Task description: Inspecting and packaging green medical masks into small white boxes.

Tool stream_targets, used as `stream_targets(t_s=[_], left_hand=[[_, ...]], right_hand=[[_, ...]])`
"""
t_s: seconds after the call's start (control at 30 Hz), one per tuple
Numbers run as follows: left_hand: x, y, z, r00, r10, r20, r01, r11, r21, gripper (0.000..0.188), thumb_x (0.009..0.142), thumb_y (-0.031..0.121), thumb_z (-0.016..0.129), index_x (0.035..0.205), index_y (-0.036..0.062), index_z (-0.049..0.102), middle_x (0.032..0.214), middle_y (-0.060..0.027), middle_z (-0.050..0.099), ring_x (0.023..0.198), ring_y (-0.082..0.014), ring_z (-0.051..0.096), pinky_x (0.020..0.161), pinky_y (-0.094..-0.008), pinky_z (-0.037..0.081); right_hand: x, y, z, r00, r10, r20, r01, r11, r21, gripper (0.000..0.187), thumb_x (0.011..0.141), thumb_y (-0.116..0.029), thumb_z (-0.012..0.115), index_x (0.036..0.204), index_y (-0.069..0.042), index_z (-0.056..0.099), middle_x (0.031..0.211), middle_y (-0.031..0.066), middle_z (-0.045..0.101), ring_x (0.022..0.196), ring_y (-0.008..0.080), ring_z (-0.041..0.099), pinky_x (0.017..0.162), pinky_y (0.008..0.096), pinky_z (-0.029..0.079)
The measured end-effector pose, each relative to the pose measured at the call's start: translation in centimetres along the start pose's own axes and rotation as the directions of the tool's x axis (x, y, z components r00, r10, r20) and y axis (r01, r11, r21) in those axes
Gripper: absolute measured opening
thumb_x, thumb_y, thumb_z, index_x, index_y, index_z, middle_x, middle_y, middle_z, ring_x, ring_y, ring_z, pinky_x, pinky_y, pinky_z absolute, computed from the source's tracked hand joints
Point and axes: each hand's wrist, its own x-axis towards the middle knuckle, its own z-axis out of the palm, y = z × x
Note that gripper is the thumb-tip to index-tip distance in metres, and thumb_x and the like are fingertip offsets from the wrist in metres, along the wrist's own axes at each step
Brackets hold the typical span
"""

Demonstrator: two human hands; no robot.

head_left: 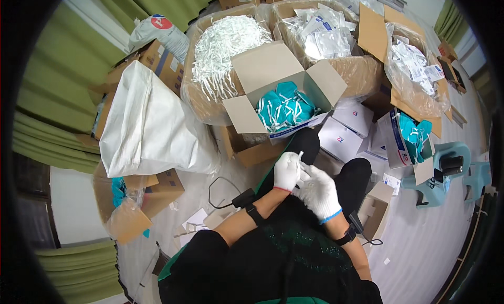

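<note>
Gloved left hand [286, 172] and gloved right hand [318, 193] touching, both curled, cannot tell if grasping, open carton [266, 64] of teal masks [286, 105] at twelve o'clock, white sack [152, 125] at ten

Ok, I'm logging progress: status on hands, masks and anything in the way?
Left hand and right hand together, gloved, anything held unclear. Teal masks in open box ahead. Left knee between hands and box.

White gloves [318, 193], red left cuff [282, 189], blue right cuff [331, 217], black wrist straps [255, 215]
</note>
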Motion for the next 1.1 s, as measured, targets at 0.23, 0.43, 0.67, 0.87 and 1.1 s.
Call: stream_targets(t_s=[0.23, 0.43, 0.67, 0.87, 1.1], left_hand=[[3.4, 5.3, 1.2, 0.92, -0.379, 0.097, 0.358, 0.716, -0.599, 0.027, 0.097, 0.032, 0.049, 0.079, 0.0117, 0.053, 0.058, -0.0006, 0.046, 0.045, -0.0134, 0.047, 0.041, -0.0314, 0.038], [13.6, -0.5, -8.0, 0.983, -0.157, -0.097, 0.106, 0.911, -0.399, 0.031, 0.096, 0.037, 0.047, 0.071, 0.0181, 0.047, 0.052, 0.0057, 0.035, 0.034, -0.0104, 0.03, 0.031, -0.0276, 0.022], [28.3, 18.2, -16.7, 0.981, -0.186, 0.058, 0.171, 0.683, -0.71, 0.071, 0.085, 0.061, 0.054, 0.133, 0.0089, 0.042, 0.124, -0.0147, 0.052, 0.11, -0.0271, 0.053, 0.086, -0.0402, 0.048], [32.6, 20.7, -16.9, 0.909, -0.416, 0.011, 0.367, 0.788, -0.495, 0.099, 0.079, 0.07, 0.054, 0.147, 0.0072, 0.019, 0.147, -0.0206, 0.031, 0.135, -0.0383, 0.031, 0.108, -0.0538, 0.028], [39.1, 8.1, -22.2, 0.926, 0.333, -0.175, -0.25, 0.892, 0.376, 0.022, 0.08, 0.004, 0.059, 0.099, -0.0009, 0.067, 0.1, -0.0158, 0.067, 0.087, -0.0239, 0.065, 0.07, -0.0343, 0.053]], right_hand=[[-1.5, 0.1, 3.7, 0.858, -0.343, 0.381, 0.407, 0.003, -0.914, 0.062, 0.086, -0.006, 0.055, 0.143, -0.004, 0.033, 0.138, 0.0228, 0.044, 0.129, 0.0293, 0.043, 0.103, 0.0343, 0.037], [-5.6, -1.5, 3.4, 0.788, -0.362, 0.498, 0.442, -0.229, -0.867, 0.025, 0.086, -0.005, 0.056, 0.108, -0.011, 0.064, 0.086, 0.0117, 0.066, 0.074, 0.0269, 0.067, 0.065, 0.0332, 0.054], [-7.9, -2.6, -7.6, 0.835, -0.539, -0.113, 0.06, 0.293, -0.954, 0.021, 0.093, -0.004, 0.046, 0.108, 0.0, 0.061, 0.093, 0.0095, 0.066, 0.078, 0.0137, 0.064, 0.072, 0.0263, 0.052], [-9.3, -2.0, -9.8, 0.728, -0.651, -0.216, 0.017, 0.331, -0.943, 0.022, 0.091, -0.005, 0.048, 0.106, 0.001, 0.063, 0.087, 0.0109, 0.067, 0.073, 0.014, 0.064, 0.069, 0.0261, 0.052], [-9.4, -1.8, -9.3, 0.757, -0.611, -0.229, -0.017, 0.332, -0.943, 0.022, 0.092, -0.004, 0.048, 0.106, 0.0, 0.063, 0.086, 0.0105, 0.067, 0.071, 0.0129, 0.064, 0.068, 0.0256, 0.052]])
